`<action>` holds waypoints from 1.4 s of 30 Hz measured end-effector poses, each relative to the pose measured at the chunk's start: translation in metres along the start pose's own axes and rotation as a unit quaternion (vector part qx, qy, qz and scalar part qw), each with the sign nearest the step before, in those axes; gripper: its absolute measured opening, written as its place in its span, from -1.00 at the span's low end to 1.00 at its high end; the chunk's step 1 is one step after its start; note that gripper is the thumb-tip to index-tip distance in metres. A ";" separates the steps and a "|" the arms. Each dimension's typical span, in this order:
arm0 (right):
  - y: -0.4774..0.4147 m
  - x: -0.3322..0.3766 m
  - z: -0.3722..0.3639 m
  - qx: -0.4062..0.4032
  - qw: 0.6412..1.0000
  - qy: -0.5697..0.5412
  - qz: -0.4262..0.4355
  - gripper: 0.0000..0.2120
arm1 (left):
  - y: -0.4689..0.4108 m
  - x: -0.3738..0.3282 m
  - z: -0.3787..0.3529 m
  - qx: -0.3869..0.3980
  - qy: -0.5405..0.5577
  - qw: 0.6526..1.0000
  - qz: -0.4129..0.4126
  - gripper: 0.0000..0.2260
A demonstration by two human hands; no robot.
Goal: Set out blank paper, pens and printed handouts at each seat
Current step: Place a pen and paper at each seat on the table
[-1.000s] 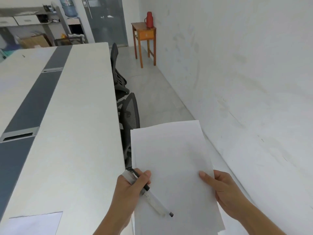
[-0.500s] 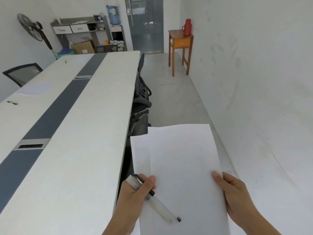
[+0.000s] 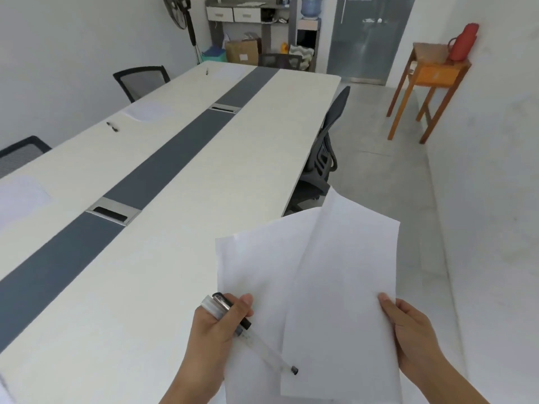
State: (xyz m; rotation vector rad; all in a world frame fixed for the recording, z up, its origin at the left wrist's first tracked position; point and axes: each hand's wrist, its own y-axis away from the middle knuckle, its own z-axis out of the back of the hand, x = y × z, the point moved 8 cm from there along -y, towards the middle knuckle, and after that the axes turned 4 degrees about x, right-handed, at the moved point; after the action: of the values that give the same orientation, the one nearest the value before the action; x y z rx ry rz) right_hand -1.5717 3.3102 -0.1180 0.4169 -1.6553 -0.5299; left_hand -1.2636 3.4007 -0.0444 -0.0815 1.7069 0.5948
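The plain white paper sheets (image 3: 335,287) are one even white. The clear plastic pen (image 3: 264,349) is black at its tip. The long cream rectangular table (image 3: 227,182) has a dark grey stripe along its middle. The round red flask (image 3: 463,42) is bright red, and the wooden side table (image 3: 437,75) is orange-brown.

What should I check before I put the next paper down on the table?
1. Right hand pinches one sheet, fanned apart from the stack: ok.
2. Left hand grips the pens against the stack: ok.
3. Chair stands at the table edge ahead: ok.
4. Sheet blank or printed: cannot tell.
5. Sheet lying on the table: not ok, it is in the air.
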 end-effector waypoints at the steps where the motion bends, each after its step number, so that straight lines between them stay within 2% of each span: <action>1: -0.017 0.009 -0.014 0.003 1.000 0.016 -0.001 -0.79 | -0.016 -0.004 0.007 -0.009 0.012 1.000 0.005 -0.75; 5: -0.075 0.052 -0.075 0.038 0.996 0.080 0.009 -0.78 | -0.067 -0.031 0.033 -0.037 0.028 0.999 0.005 -0.77; 9: -0.136 0.099 -0.129 0.049 0.990 0.126 0.042 -0.81 | -0.096 -0.047 0.075 -0.096 0.062 0.993 0.005 -0.75; 13: -0.207 0.134 -0.190 0.067 0.982 0.161 0.077 -0.85 | -0.104 -0.051 0.122 -0.214 0.092 0.972 -0.013 -0.78; 16: -0.256 0.148 -0.238 0.078 0.970 0.202 0.111 -0.80 | -0.100 -0.046 0.144 -0.306 0.113 0.945 -0.015 -0.77; 21: -0.331 0.138 -0.321 0.134 0.922 0.323 0.168 -0.66 | -0.086 -0.039 0.148 -0.430 0.112 0.896 -0.016 -0.69; 25: -0.386 0.103 -0.363 0.194 0.850 0.453 0.185 -0.81 | -0.067 -0.034 0.125 -0.520 0.120 0.845 -0.004 -0.67; 28: -0.416 0.076 -0.380 0.238 0.785 0.539 0.192 -0.82 | -0.058 -0.024 0.098 -0.569 0.127 0.812 0.018 -0.76; 30: -0.432 0.062 -0.381 0.253 0.756 0.575 0.186 -0.81 | -0.052 -0.018 0.083 -0.598 0.120 0.792 0.025 -0.77; 36: -0.451 0.059 -0.391 0.272 0.721 0.613 0.176 -0.81 | -0.040 -0.013 0.040 -0.653 0.130 0.746 0.028 -0.78; 40: -0.454 0.067 -0.391 0.262 0.717 0.623 0.170 -0.79 | -0.040 -0.019 0.021 -0.659 0.120 0.742 0.023 -0.77; 42: -0.451 0.070 -0.388 0.265 0.712 0.631 0.156 -0.85 | -0.041 -0.023 0.015 -0.654 0.114 0.748 0.018 -0.76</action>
State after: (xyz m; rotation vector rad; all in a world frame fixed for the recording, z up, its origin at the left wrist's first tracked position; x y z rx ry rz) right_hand -1.2109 2.8570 -0.2720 0.6824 -0.4326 0.4977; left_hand -1.2299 3.3655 -0.0386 -1.1563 1.1838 1.7752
